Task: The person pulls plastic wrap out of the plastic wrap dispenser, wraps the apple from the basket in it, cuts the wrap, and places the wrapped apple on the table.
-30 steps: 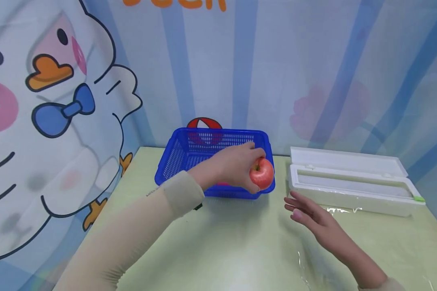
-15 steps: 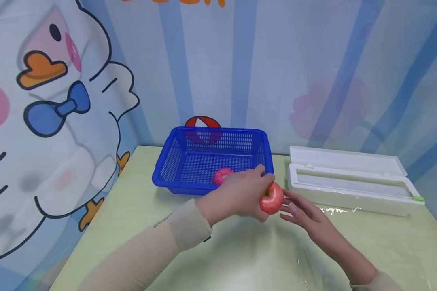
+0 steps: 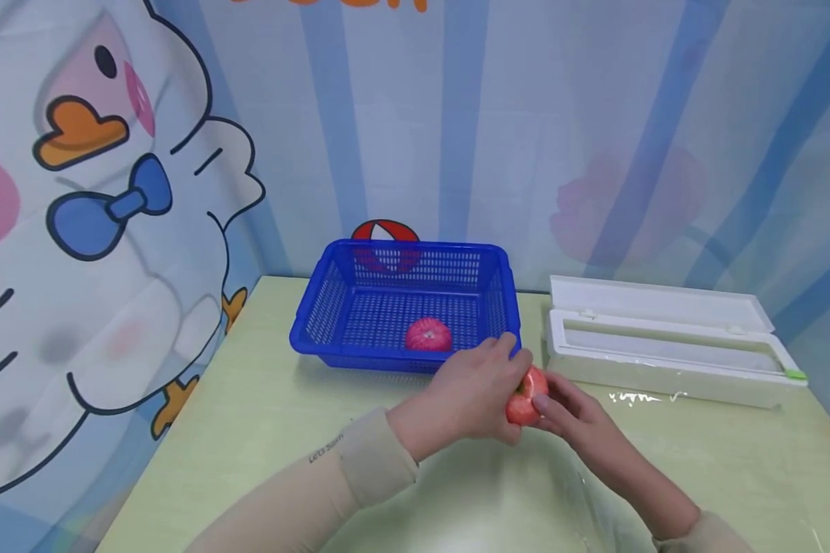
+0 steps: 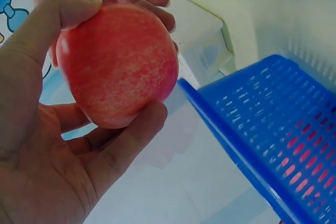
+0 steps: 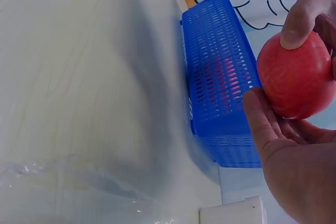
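Observation:
A red apple (image 3: pixel 528 398) is held between both hands, above the table in front of the basket. My left hand (image 3: pixel 477 388) grips it from the left, its thumb and fingers curled round the fruit. From the right, my right hand (image 3: pixel 584 418) has its thumb on the near side and its fingers round the back. The left wrist view shows the apple (image 4: pixel 121 64) large, with fingers of both hands about it. In the right wrist view, the right hand (image 5: pixel 294 156) reaches under the apple (image 5: pixel 296 77). Another apple (image 3: pixel 428 335) lies inside the blue basket (image 3: pixel 318 350).
A long white box (image 3: pixel 664 388) with a raised lid, a slot along its top and a green tab stands at the back right. Shiny clear film (image 3: pixel 584 499) lies on the table to the right. A printed cloth backdrop (image 3: pixel 415 138) rises behind the table.
My left hand has carried the apple from over the basket toward the front right. My right hand, earlier apart with fingers spread, has come onto the apple. The apple in the basket is uncovered.

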Demonstrator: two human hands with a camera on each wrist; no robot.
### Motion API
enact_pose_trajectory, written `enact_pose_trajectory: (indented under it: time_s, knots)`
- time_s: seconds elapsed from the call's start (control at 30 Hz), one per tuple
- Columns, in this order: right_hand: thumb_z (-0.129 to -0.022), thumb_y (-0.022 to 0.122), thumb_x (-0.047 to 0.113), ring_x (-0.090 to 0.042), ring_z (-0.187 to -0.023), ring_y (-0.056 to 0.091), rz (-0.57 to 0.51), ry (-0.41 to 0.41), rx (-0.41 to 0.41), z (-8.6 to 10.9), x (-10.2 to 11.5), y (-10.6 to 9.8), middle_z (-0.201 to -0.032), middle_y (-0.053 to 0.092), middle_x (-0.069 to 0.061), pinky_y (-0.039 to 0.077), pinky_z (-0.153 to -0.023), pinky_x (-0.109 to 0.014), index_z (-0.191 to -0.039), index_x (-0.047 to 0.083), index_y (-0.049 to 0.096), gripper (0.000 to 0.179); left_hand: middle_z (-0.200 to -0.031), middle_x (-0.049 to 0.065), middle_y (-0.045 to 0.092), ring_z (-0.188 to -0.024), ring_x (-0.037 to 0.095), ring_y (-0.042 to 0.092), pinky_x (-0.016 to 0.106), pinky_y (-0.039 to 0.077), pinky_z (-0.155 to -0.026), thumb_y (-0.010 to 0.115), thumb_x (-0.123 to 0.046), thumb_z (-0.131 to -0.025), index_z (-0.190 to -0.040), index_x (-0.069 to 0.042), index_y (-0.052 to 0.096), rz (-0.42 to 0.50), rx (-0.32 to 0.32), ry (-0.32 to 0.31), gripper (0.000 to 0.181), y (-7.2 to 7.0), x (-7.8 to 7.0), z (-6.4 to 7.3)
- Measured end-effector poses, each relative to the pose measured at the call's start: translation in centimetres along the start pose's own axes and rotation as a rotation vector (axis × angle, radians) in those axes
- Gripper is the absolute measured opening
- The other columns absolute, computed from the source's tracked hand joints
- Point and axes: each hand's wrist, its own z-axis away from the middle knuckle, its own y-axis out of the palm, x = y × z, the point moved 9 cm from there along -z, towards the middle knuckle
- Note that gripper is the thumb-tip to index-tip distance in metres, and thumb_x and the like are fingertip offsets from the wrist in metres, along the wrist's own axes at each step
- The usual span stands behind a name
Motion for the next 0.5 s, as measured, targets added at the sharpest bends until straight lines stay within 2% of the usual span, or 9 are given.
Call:
enact_pose_trajectory:
  time_s: [0.1, 0.33, 0.43, 0.5]
  knots:
    - [-0.114, 0.052, 0.018, -0.008, -0.118, 0.067, -0.015, 0.010, -0.030, 0.0, -0.3, -0.1, -0.145, 0.055, -0.027, 0.057, -0.098, -0.025, -0.156, -0.009, 0.041, 0.051, -0.119, -0.001, 0.057, -0.102, 0.011, 0.055, 0.019, 0.054, -0.075, 0.089, -0.051, -0.082, -0.137, -0.019, 0.059, 0.001, -0.007, 0.000, 0.071, 0.2, -0.1, 0.1]
    - [-0.112, 0.053, 0.014, -0.008, -0.115, 0.067, -0.066, 0.010, -0.090, 0.1, -0.8, -0.3, -0.134, 0.061, -0.010, 0.058, -0.097, -0.025, -0.152, -0.013, 0.042, 0.050, -0.123, -0.001, 0.057, -0.107, 0.010, 0.054, 0.017, 0.053, -0.075, 0.090, -0.048, -0.084, -0.142, -0.023, 0.057, 0.035, -0.004, 0.000, 0.072, 0.5, -0.1, 0.2]
    - [-0.112, 0.051, 0.016, -0.007, -0.116, 0.066, -0.089, 0.033, -0.112, 0.0, -1.1, -0.5, -0.138, 0.057, -0.011, 0.057, -0.098, -0.024, -0.154, -0.012, 0.040, 0.051, -0.128, -0.001, 0.058, -0.112, 0.011, 0.055, 0.018, 0.054, -0.078, 0.090, -0.048, -0.085, -0.151, -0.023, 0.054, 0.096, -0.033, 0.000, 0.079, 0.5, 0.3, 0.4]
    - [-0.112, 0.050, 0.017, -0.007, -0.118, 0.065, -0.123, 0.046, -0.117, 0.0, -1.3, -0.6, -0.139, 0.056, -0.009, 0.056, -0.099, -0.023, -0.155, -0.012, 0.039, 0.052, -0.135, -0.001, 0.059, -0.119, 0.013, 0.057, 0.022, 0.057, -0.083, 0.090, -0.050, -0.084, -0.156, -0.023, 0.051, 0.178, -0.066, -0.001, 0.087, 0.6, 0.9, 0.6]
